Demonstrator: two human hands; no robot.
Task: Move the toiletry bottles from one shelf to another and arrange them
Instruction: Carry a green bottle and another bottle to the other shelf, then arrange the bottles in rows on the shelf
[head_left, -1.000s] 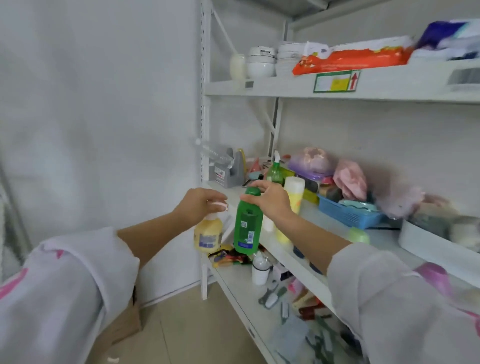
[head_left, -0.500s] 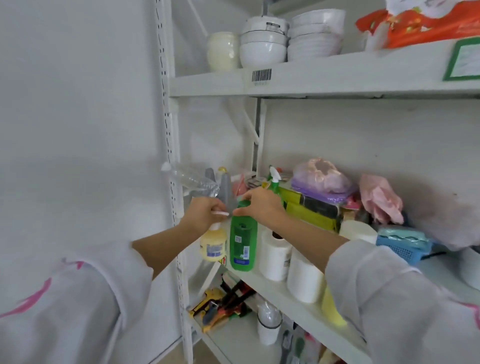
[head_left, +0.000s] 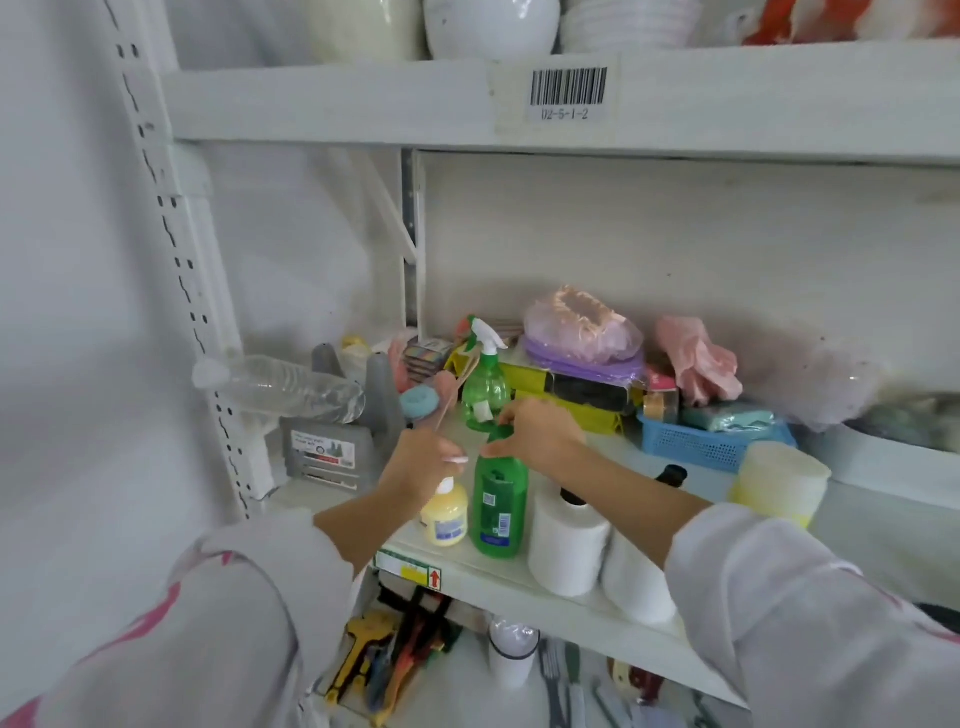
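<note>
1. Left hand: fingers closed on the pump top of the yellow bottle.
2. Right hand: fingers gripping the green bottle cap.
3. Both bottles stand touching on the middle shelf, near its front edge.

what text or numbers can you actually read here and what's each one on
"02-5-1-2" (first character unclear), under a barcode: white sticker on the upper white shelf edge.
Red up arrow, wording unreadable: yellow-green sticker on the middle shelf edge.
Too blurred: back label of the tall green bottle, label of the small yellow pump bottle, label of the grey box.
</note>
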